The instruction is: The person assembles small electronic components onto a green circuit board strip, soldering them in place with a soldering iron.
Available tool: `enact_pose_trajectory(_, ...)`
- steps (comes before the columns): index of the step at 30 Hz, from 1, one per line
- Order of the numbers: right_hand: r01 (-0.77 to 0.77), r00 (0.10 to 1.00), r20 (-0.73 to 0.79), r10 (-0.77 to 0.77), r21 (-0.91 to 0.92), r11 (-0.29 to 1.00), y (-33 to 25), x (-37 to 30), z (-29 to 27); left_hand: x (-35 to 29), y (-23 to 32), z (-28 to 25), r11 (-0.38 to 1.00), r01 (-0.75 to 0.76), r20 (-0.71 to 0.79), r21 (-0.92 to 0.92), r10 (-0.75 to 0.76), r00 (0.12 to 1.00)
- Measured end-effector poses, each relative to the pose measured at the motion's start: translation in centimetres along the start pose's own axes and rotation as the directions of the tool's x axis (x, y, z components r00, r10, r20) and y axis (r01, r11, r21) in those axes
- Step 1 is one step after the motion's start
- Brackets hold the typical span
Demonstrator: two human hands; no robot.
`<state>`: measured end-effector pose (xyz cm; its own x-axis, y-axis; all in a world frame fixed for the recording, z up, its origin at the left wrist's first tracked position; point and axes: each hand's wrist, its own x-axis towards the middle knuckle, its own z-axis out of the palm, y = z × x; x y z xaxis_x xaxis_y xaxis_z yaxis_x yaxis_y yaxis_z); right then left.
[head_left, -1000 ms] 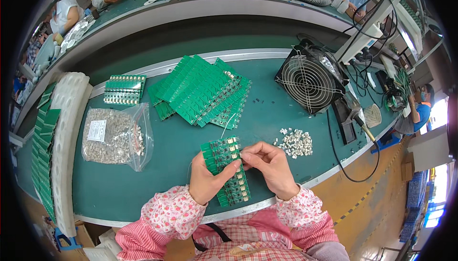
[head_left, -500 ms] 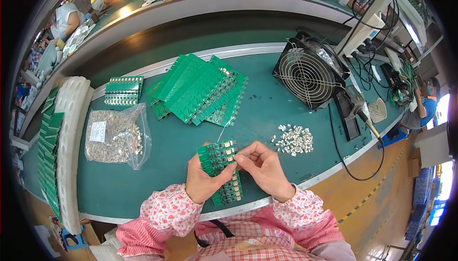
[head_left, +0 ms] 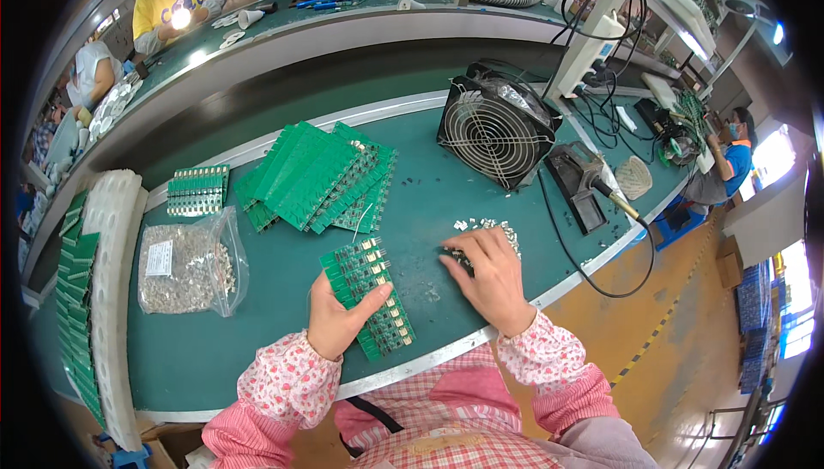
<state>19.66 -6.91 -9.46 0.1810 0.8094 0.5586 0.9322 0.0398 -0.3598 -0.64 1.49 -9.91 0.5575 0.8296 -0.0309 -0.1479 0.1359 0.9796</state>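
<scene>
My left hand (head_left: 333, 318) is closed on a green circuit board panel (head_left: 345, 267), its thumb across the face and its fingers underneath. A row of small white connectors runs down the panel's right side. Over a pile of loose white connectors (head_left: 512, 234), my right hand (head_left: 493, 278) is lowered, thumb and fingers apart and curved downward. It covers much of the pile, so whatever lies under the fingertips is partly hidden. Beyond the held panel lies a fanned stack of green circuit boards (head_left: 300, 173). A thin pale wire (head_left: 362, 218) rests at its near edge.
A clear bag of connectors (head_left: 184, 284) lies left, below a small board stack (head_left: 197, 192). White foam (head_left: 116, 297) holding boards (head_left: 77, 314) lines the left edge. A black fan (head_left: 493, 134) and a soldering iron (head_left: 614, 199) with trailing cable stand right. People work across the bench.
My right hand has left the panel and moved right onto the connector pile, its fingers spreading. My left hand keeps hold of the panel. The whole view has shifted.
</scene>
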Motion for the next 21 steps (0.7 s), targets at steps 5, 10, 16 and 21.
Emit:
enact_pose_trajectory(5, -0.006, 0.998, 0.062, 0.012, -0.089, 0.996, 0.8, 0.9, -0.1, 0.3, -0.2, -0.1, 0.997, -0.038, 0.008, 0.067, 0.038, 0.999)
enact_pose_trajectory(10, -0.083, 0.993, 0.092, 0.071, 0.132, 0.988, -0.9, 1.1, 0.3, 0.3, -0.1, -0.6, 0.996, -0.047, 0.027, 0.075, 0.045, 0.999)
enact_pose_trajectory(16, -0.462, 0.88, 0.405, 0.25, 0.603, 0.65, -2.4, 1.6, 0.3, 0.2, 0.0, -0.5, 0.992, -0.067, -0.002, 0.104, 0.067, 0.998)
enact_pose_trajectory(21, -0.599, 0.801, 0.556, 0.224, 0.732, 0.325, -3.2, 1.8, 1.3, 0.2, -0.2, -0.6, 0.993, -0.045, 0.013, 0.109, 0.044, 0.999)
